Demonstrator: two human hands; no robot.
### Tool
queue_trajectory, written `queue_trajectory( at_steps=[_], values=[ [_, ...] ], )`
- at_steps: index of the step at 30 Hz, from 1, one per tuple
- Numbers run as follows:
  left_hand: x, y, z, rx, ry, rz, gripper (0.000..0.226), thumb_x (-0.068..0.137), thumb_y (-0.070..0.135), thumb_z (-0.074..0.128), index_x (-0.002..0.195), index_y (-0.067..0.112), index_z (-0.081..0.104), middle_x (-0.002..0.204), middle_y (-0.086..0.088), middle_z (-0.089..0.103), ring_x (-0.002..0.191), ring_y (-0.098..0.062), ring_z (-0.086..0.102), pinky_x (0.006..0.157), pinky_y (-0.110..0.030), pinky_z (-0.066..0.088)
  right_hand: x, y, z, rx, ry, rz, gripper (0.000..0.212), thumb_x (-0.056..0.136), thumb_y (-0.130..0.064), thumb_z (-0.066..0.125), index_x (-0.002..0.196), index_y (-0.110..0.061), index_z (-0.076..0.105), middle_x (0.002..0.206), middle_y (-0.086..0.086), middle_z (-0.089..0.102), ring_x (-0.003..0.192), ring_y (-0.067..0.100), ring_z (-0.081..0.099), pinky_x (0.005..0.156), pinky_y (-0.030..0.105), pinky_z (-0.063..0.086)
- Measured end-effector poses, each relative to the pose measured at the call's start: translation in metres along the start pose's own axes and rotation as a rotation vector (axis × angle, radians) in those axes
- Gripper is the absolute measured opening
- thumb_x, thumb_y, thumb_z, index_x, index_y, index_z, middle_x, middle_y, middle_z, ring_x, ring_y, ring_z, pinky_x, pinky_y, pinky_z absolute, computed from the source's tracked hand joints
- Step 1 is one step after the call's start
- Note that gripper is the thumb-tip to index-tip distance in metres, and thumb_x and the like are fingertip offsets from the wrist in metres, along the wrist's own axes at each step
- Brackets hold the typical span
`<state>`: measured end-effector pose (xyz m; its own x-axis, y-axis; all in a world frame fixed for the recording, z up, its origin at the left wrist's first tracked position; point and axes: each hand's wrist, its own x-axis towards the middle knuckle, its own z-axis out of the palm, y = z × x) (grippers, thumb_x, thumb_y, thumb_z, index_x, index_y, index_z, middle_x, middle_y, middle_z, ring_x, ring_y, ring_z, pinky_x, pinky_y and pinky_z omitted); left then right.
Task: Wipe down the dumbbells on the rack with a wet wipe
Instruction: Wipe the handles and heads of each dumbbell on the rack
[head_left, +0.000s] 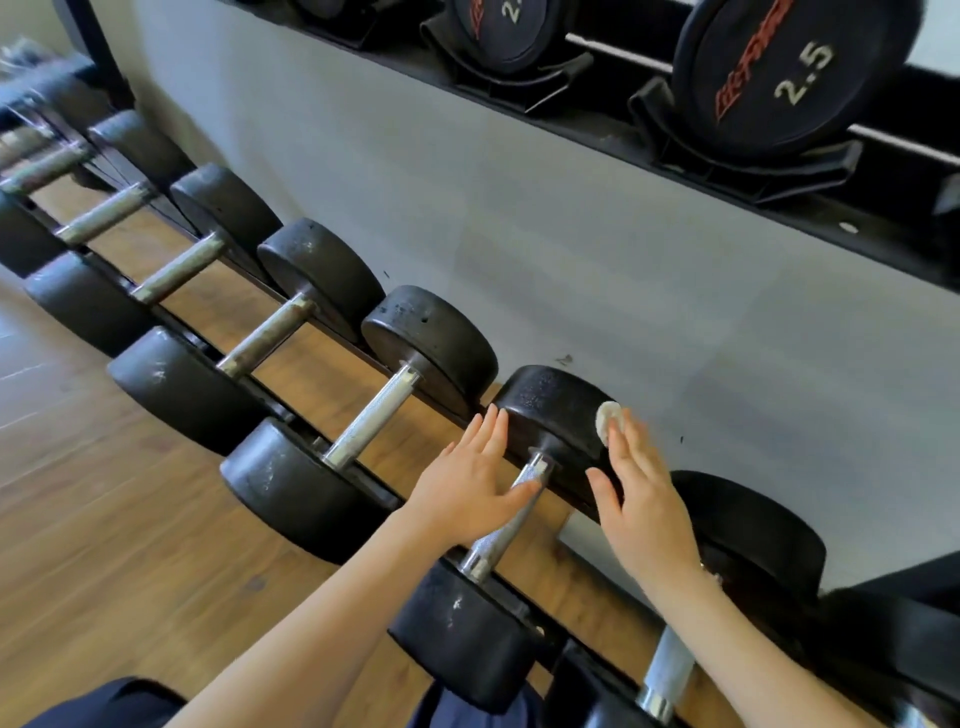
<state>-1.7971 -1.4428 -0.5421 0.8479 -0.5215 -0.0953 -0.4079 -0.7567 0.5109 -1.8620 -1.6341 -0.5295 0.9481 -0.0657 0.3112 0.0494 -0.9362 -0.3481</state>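
Both hands work one black round-headed dumbbell with a knurled steel handle (506, 535) on the low black rack (270, 400). Left hand (470, 486) lies flat, fingers straight, on the handle and far head. Right hand (641, 506), fingers straight, presses a small white wet wipe (605, 422) against that head's wall side. Roughly eight dumbbells line the rack, the far ones blurred; two black 2.5 plates (779, 73) sit above.

I see soft, even daylight and weak shadows. The far left dumbbells (78, 171) are blurred, and the wide lens bends the edges.
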Motion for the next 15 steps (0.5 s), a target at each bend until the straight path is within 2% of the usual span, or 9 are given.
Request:
queue_trajectory(
  at_steps=[3,7,9,11,13,15],
  values=[
    [0.0,0.001,0.001,0.006,-0.01,-0.001,0.086,0.095,0.063,0.034,0.154,0.02,-0.012,0.161,0.002,-0.015,0.148,-0.016,-0.011,0.122,-0.039,0.013,0.011,-0.004,0.001,0.04,0.0,0.064,0.064,0.095,-0.034,0.041,0.148,-0.015,0.012,0.157,0.005,0.013,0.143,0.016,0.007,0.115,0.034,0.023],
    [0.0,0.002,-0.002,0.023,0.04,0.009,0.087,0.095,0.064,0.035,0.154,0.021,-0.011,0.161,0.003,-0.014,0.149,-0.015,-0.009,0.122,-0.039,0.015,0.043,-0.019,0.002,-0.051,-0.08,-0.057,0.065,0.098,-0.034,0.041,0.151,-0.014,0.009,0.159,0.004,0.007,0.143,0.013,-0.002,0.113,0.028,0.009],
    [-0.002,0.006,-0.003,0.017,0.051,0.031,0.087,0.095,0.063,0.036,0.154,0.021,-0.013,0.161,0.003,-0.016,0.149,-0.015,-0.006,0.121,-0.036,0.016,0.033,-0.013,0.003,-0.149,-0.087,-0.172,0.069,0.095,-0.035,0.046,0.15,-0.009,0.015,0.157,0.006,0.012,0.143,0.021,0.007,0.112,0.035,0.02],
    [-0.003,0.009,-0.005,0.009,0.031,0.039,0.088,0.095,0.063,0.037,0.153,0.023,-0.015,0.16,0.004,-0.019,0.149,-0.015,-0.002,0.121,-0.036,0.018,0.008,-0.001,0.006,-0.173,-0.073,-0.195,0.072,0.089,-0.036,0.047,0.148,-0.005,0.02,0.154,0.008,0.017,0.14,0.028,0.022,0.103,0.038,0.032],
    [-0.002,0.01,-0.006,0.015,0.019,0.043,0.089,0.094,0.063,0.039,0.152,0.023,-0.017,0.159,0.004,-0.021,0.15,-0.016,0.002,0.12,-0.035,0.02,-0.009,0.007,0.007,-0.115,-0.051,-0.114,0.072,0.089,-0.036,0.045,0.148,-0.006,0.014,0.154,0.007,0.014,0.14,0.028,0.023,0.102,0.035,0.033],
    [-0.001,0.008,-0.006,0.007,0.015,0.049,0.09,0.095,0.061,0.04,0.152,0.023,-0.017,0.159,0.004,-0.02,0.15,-0.017,0.003,0.12,-0.035,0.02,-0.002,0.006,0.01,-0.051,-0.021,0.013,0.071,0.092,-0.038,0.041,0.148,-0.009,0.008,0.156,0.005,0.005,0.143,0.023,0.014,0.109,0.033,0.029]
  ],
)
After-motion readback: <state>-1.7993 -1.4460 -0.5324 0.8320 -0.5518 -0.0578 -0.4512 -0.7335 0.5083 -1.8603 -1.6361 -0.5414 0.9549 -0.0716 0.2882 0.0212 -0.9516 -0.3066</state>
